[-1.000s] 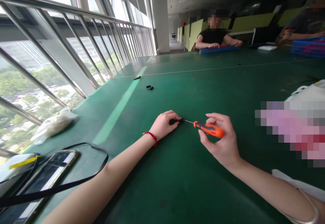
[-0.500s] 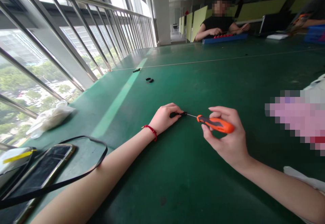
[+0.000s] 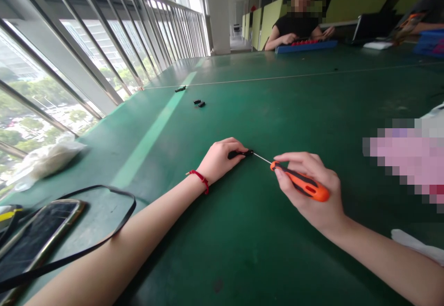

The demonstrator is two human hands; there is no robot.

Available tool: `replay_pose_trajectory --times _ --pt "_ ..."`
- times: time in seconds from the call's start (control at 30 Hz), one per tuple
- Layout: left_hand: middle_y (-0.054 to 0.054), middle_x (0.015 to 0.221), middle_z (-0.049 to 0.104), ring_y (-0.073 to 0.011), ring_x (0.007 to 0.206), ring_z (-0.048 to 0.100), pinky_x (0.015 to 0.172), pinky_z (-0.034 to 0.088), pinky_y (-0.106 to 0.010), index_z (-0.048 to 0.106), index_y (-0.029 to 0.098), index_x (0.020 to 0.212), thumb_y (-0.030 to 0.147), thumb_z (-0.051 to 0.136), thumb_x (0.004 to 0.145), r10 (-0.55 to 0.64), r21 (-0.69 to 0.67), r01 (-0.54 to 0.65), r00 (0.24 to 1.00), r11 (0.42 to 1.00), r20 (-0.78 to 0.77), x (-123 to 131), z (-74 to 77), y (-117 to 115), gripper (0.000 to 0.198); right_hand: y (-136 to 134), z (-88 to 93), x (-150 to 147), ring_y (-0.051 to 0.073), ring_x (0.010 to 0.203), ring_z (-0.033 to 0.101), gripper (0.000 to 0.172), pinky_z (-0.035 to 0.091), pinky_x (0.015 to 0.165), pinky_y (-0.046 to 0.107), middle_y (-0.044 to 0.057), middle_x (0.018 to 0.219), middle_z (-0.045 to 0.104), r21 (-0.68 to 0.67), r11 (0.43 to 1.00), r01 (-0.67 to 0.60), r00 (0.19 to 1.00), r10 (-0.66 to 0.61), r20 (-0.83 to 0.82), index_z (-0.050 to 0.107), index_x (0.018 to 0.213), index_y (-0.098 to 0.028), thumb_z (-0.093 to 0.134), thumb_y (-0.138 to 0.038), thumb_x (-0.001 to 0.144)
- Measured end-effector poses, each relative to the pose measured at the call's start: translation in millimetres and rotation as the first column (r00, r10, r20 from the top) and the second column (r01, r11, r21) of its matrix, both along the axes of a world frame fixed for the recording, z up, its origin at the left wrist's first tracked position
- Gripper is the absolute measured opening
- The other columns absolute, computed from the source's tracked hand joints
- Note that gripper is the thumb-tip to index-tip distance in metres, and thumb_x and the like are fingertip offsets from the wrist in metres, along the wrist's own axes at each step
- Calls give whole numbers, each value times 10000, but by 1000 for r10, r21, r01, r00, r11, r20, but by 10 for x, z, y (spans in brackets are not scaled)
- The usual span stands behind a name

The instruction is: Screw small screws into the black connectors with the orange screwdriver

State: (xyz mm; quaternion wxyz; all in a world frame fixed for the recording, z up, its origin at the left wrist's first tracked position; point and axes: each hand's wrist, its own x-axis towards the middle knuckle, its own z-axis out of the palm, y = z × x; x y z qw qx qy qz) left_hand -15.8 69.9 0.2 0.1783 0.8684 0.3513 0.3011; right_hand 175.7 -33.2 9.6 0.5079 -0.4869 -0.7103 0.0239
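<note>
Left hand (image 3: 220, 160) pinching small black part (image 3: 240, 153) on green table (image 3: 277, 111), right hand (image 3: 308, 195) gripping orange screwdriver (image 3: 300, 185)

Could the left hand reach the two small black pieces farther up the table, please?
Probably yes: only bare table lies between, though the left hand holds a black part against the screwdriver.

The table (image 3: 277, 93) bears one screwdriver (image 3: 301, 186), one phone (image 3: 34, 236), one strap (image 3: 133, 204), one bag (image 3: 45, 160) and four black parts: one near part (image 3: 239, 153) and three far parts (image 3: 180, 89) (image 3: 197, 101) (image 3: 201, 104). Two hands show, a left hand (image 3: 222, 160) and a right hand (image 3: 312, 204), with one bracelet (image 3: 199, 178). At the far end are two blue trays (image 3: 305, 46) (image 3: 430, 42) and two co-workers (image 3: 294, 26) (image 3: 430, 7), one seated and one partly in view.
</note>
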Motion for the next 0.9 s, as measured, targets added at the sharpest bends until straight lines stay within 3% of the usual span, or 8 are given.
replay_pose_trajectory --times 0.1,0.13,0.27,0.4,0.53,0.67,0.83,0.9 --pt "-28 969 676 -146 852 647 809 515 -257 697 178 920 155 587 815 2 0 -2 1000 1000 -6 0 -1 -2 154 4 -2 2 191 750 606 377 498 738 375 31 803 609 13 999 39 994 -38 -102 526 1105 -228 643 -270 750" --pt "-28 966 675 -146 851 646 808 515 -258 697 178 921 154 587 814 2 2 -2 1000 1000 -7 0 -2 -3 155 6 -1 4 188 720 603 382 498 722 372 26 779 599 5 1000 31 994 -30 -102 528 1102 -225 649 -282 744" --pt "-28 960 675 -144 853 643 809 514 -261 693 174 917 151 578 816 -5 4 5 1000 1000 -4 1 0 -6 154 3 8 7 126 537 547 125 475 699 337 -48 561 543 -14 1000 -16 1000 16 7 585 923 -240 597 -245 799" --pt "-31 961 675 -142 852 643 810 511 -260 690 174 925 147 571 815 -10 1 10 1000 1000 -10 7 5 -13 164 -7 10 2 154 644 579 354 479 693 336 -12 697 585 49 998 48 997 -45 -60 549 1078 -222 651 -233 739" --pt "-33 956 677 -145 852 642 808 510 -265 690 173 913 150 567 814 -3 3 3 1000 1000 -8 13 8 -18 159 -18 4 -11 127 546 543 236 477 684 326 -53 572 528 26 1000 4 1000 -3 -31 582 985 -230 642 -214 758" --pt "-41 963 678 -156 865 643 822 511 -280 689 173 903 154 566 810 -6 -4 6 1000 1000 -11 14 14 -21 155 -25 -3 -26 155 676 584 397 497 693 328 -13 722 571 33 999 7 991 -2 -135 528 1100 -219 656 -197 725" --pt "-40 955 680 -154 857 645 821 512 -281 690 173 889 158 568 808 -3 -7 3 1000 1000 -3 17 20 -22 148 -30 1 -33 143 601 555 223 477 697 333 -42 590 542 4 1000 26 998 -25 -62 587 973 -231 643 -217 758" --pt "-39 950 680 -152 851 644 815 512 -279 690 173 889 155 570 805 0 -8 0 1000 1000 -5 17 20 -22 148 -24 2 -35 153 655 579 336 485 694 330 -18 693 580 29 999 33 991 -29 -129 554 1059 -223 649 -195 738"
